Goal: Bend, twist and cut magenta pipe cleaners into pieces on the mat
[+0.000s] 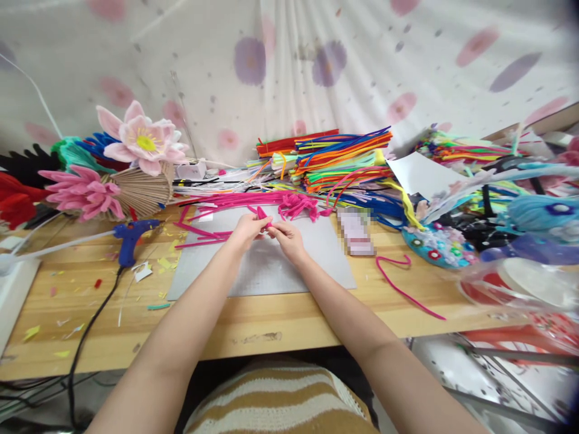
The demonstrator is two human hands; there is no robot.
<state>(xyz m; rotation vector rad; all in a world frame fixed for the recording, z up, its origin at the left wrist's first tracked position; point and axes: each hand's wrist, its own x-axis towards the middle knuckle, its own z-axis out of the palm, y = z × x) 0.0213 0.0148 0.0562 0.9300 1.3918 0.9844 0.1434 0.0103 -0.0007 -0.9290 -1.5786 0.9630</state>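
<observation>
Both my hands meet over a grey cutting mat (271,271) on the wooden table. My left hand (244,230) and my right hand (286,236) pinch a small bent pink pipe cleaner piece (263,215) between their fingertips. Just beyond them lie loose pink pipe cleaners (235,200) and a curled pink bundle (296,205). More pink stems (199,236) lie at the mat's left corner.
A blue glue gun (131,234) with a black cord lies to the left. Finished pink flowers (136,138) stand at the back left. A stack of coloured pipe cleaners (344,160) fills the back. A bent pink stem (402,283) and plastic clutter (511,283) lie to the right.
</observation>
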